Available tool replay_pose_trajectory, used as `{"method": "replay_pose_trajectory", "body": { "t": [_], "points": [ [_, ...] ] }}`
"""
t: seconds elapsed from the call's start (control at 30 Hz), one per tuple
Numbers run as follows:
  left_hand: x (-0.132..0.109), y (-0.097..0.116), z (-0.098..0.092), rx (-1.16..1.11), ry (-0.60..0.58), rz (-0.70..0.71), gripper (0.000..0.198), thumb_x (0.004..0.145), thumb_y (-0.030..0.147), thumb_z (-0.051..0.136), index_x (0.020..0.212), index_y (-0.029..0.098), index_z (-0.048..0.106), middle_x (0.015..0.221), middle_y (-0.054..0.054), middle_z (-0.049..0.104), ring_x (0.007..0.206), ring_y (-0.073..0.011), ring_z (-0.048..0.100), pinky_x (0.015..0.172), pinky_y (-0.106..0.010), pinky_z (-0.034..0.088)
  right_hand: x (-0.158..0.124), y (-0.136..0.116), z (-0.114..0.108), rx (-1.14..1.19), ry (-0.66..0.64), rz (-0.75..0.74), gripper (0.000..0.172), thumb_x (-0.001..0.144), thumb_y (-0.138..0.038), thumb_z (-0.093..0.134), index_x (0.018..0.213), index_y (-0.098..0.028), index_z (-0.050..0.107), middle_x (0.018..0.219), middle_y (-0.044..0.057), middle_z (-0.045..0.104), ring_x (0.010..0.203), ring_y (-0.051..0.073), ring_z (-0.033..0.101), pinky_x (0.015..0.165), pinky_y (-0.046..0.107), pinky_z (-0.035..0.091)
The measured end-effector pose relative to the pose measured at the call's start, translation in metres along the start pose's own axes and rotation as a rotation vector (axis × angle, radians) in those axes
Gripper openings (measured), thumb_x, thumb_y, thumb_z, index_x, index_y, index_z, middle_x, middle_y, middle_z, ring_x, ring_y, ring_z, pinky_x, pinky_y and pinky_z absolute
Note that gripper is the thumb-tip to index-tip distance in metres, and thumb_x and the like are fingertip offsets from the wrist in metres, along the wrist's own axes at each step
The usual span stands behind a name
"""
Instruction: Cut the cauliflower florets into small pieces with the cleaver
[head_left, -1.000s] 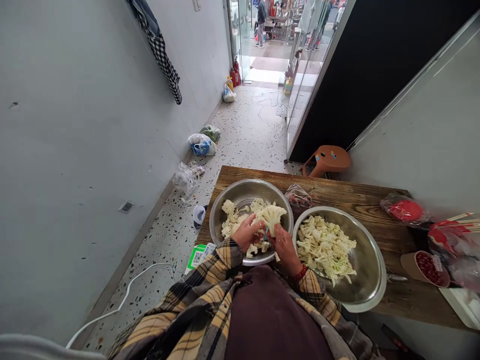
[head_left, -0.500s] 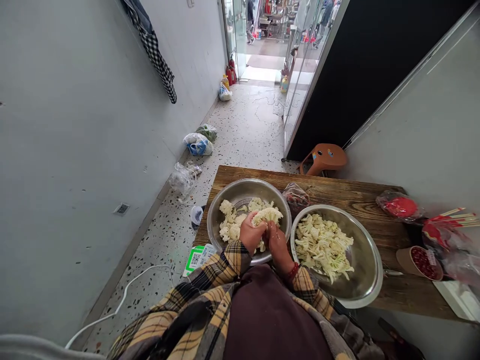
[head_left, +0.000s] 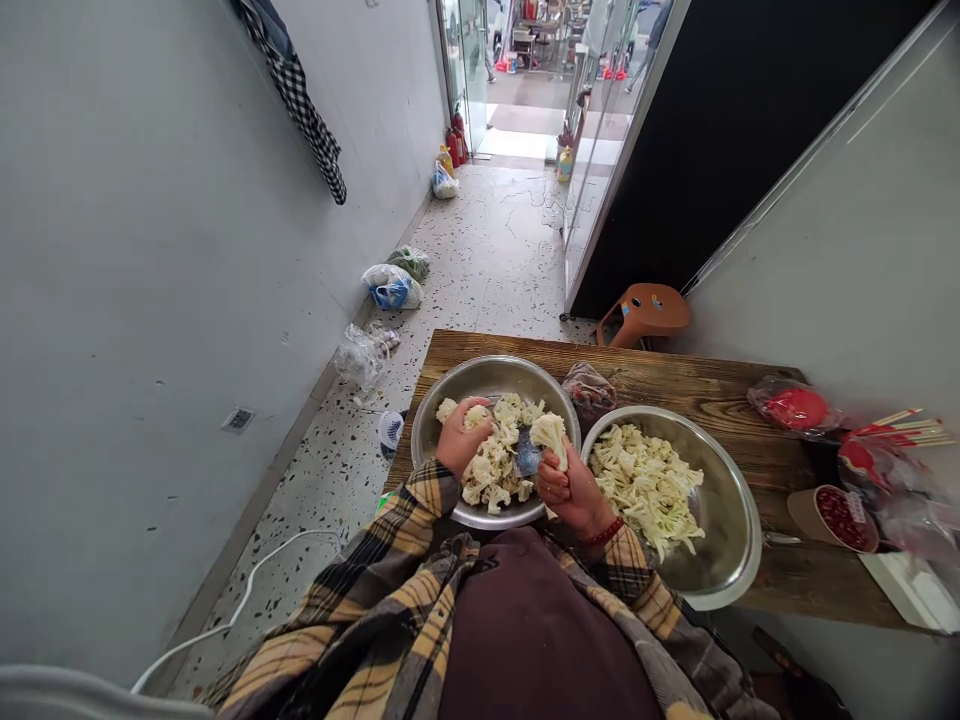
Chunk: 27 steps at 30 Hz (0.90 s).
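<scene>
My right hand (head_left: 574, 490) is closed around the stem of a cauliflower piece (head_left: 550, 432), its white head pointing up over the right side of the left steel bowl (head_left: 439, 500). My left hand (head_left: 461, 440) is at that bowl's left side, thumb and fingers curled about a cauliflower floret (head_left: 475, 416). More loose florets (head_left: 491, 472) lie in the bowl below both hands. A bluish-grey flat patch shows beside the held piece; I cannot tell what it is. To the right, a second steel bowl (head_left: 731, 560) holds a heap of cut cauliflower (head_left: 645, 485).
Both bowls stand on a wooden table (head_left: 697, 385). A plastic-wrapped bundle (head_left: 590, 390) sits behind them. A tub of red pieces (head_left: 844, 520) and wrapped red items (head_left: 795, 408) are at the right. An orange stool (head_left: 649, 312) stands beyond; bags (head_left: 394, 288) line the left wall.
My hands, together on one cauliflower piece before, are now apart. The left has moved left over the florets; the right keeps a piece, now upright, slightly further right.
</scene>
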<state>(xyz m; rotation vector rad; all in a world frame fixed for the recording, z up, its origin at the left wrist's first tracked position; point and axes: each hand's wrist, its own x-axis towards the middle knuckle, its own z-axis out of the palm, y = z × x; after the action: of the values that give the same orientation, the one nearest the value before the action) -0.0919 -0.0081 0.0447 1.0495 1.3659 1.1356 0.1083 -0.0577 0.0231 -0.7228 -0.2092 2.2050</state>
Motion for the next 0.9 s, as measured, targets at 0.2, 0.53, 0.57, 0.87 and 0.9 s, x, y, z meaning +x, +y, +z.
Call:
{"method": "replay_pose_trajectory", "body": {
  "t": [0.2, 0.53, 0.57, 0.87, 0.9],
  "points": [
    [0.001, -0.013, 0.005, 0.443, -0.337, 0.285, 0.075, 0.057, 0.022, 0.075, 0.128, 0.017, 0.052, 0.139, -0.016, 0.045, 0.133, -0.0313, 0.035, 0.112, -0.048, 0.023, 0.001, 0.002, 0.000, -0.121, -0.046, 0.163, 0.049, 0.088, -0.064, 0.037, 0.064, -0.022, 0.036, 0.037, -0.013, 0.024, 0.031, 0.004, 0.009, 0.031, 0.014, 0.012],
    [-0.009, -0.013, 0.003, 0.219, -0.503, 0.129, 0.021, 0.062, 0.025, 0.073, 0.081, 0.018, 0.069, 0.083, -0.006, 0.067, 0.077, -0.0187, 0.063, 0.076, -0.033, 0.052, 0.005, 0.008, -0.011, -0.625, 0.160, 0.081, 0.066, 0.083, -0.073, 0.029, 0.067, -0.016, 0.057, 0.045, -0.003, 0.048, 0.033, 0.006, 0.038, 0.033, 0.016, 0.024],
    [-0.010, -0.019, -0.003, 0.147, -0.414, 0.003, 0.025, 0.061, 0.029, 0.075, 0.081, 0.017, 0.067, 0.079, -0.005, 0.066, 0.071, -0.0168, 0.062, 0.069, -0.032, 0.053, 0.006, 0.003, -0.014, -0.662, 0.187, 0.007, 0.065, 0.084, -0.071, 0.029, 0.071, -0.015, 0.059, 0.053, 0.000, 0.056, 0.041, 0.008, 0.048, 0.038, 0.017, 0.032],
    [-0.030, -0.029, -0.008, -0.432, -0.160, -0.499, 0.059, 0.050, 0.034, 0.085, 0.098, 0.016, 0.056, 0.079, -0.002, 0.065, 0.060, -0.0166, 0.064, 0.048, -0.031, 0.056, 0.027, 0.018, -0.061, -1.717, 0.455, -0.370, 0.039, 0.079, -0.030, 0.059, 0.111, -0.008, 0.059, 0.113, 0.021, 0.061, 0.112, 0.030, 0.053, 0.096, 0.043, 0.038],
    [-0.032, -0.028, -0.007, -0.458, -0.160, -0.504, 0.059, 0.051, 0.033, 0.085, 0.100, 0.017, 0.057, 0.081, -0.002, 0.066, 0.061, -0.0171, 0.065, 0.049, -0.032, 0.057, 0.029, 0.022, -0.064, -1.735, 0.457, -0.324, 0.039, 0.078, -0.027, 0.059, 0.112, -0.007, 0.058, 0.109, 0.021, 0.063, 0.108, 0.030, 0.056, 0.094, 0.042, 0.039]
  ]
}}
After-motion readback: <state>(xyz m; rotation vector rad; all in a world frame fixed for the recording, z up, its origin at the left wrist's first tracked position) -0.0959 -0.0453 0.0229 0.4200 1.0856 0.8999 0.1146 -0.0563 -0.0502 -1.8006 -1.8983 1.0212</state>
